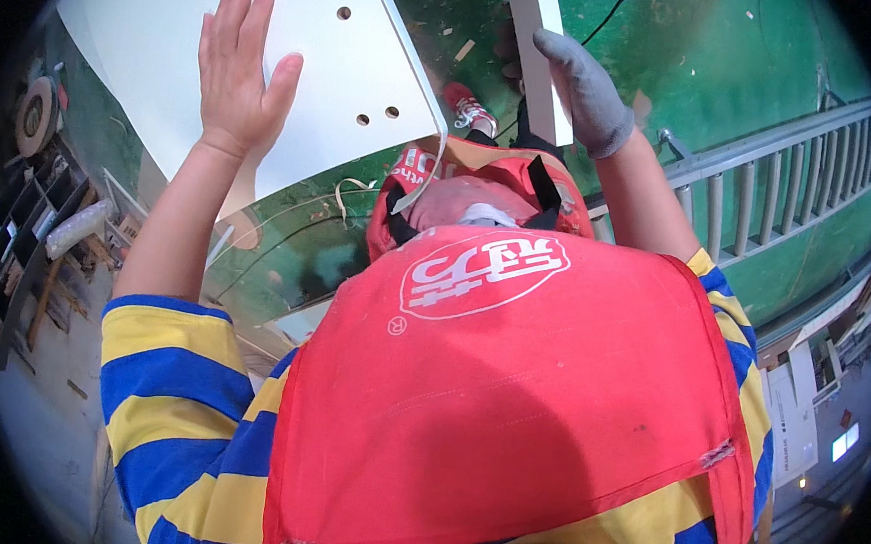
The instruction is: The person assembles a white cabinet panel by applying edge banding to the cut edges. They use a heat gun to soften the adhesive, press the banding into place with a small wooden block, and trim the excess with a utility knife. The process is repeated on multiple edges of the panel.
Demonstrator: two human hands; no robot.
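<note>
My bare left hand (236, 80) lies flat on a large white board (344, 62), fingers stretched out and close together, thumb apart. Three round holes show in the board: two beside its near right corner and one farther up. In a grey glove, my right hand (594, 97) is at the right side of a long white strip (542, 69) with a rectangular section, thumb laid against it. The hand is closed on the strip; most of its fingers are hidden. The strip stands tilted, its near end beside my red apron (518, 387), apart from the board.
A grey metal roller conveyor (785, 184) runs along the right. Left are a dark rack with compartments (23, 247), a round roll (36, 116) and a wrapped white roll (81, 228). Scraps and a black cable (611, 15) lie on the green floor (708, 49), near my red shoe (466, 104).
</note>
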